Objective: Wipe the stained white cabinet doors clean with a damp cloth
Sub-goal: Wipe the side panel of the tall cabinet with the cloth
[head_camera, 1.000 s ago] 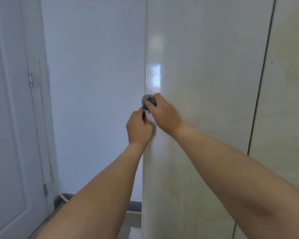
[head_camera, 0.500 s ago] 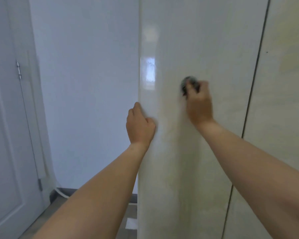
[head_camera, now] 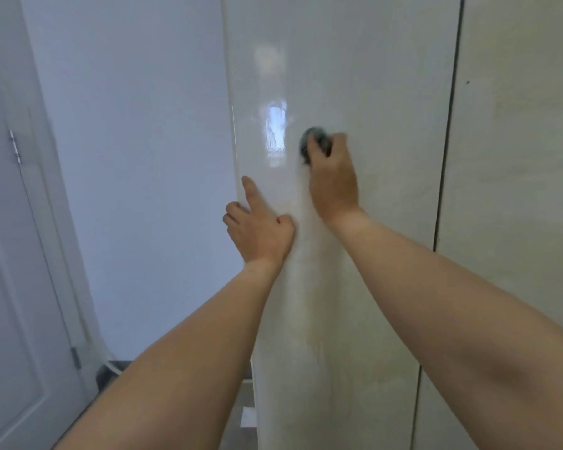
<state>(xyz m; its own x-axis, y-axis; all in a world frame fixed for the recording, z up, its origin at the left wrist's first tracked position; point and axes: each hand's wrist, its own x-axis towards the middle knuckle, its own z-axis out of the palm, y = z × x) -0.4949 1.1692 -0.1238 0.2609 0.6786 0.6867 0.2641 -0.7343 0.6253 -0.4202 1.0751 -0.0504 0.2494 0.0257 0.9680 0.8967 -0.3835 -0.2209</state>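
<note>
One small, dark grey-green wadded cloth was pressed against the glossy white cabinet door, gripped by the curled fingers of the right hand. The left hand, index finger extended, held nothing and braced the door's left edge. Two doors showed, the second door flecked.

Cabinet door centre; second cabinet door to its right, past a seam. Right hand on the centre door, cloth under its fingers. Left hand lower left, at the door's edge. Wall behind, room door far left.
</note>
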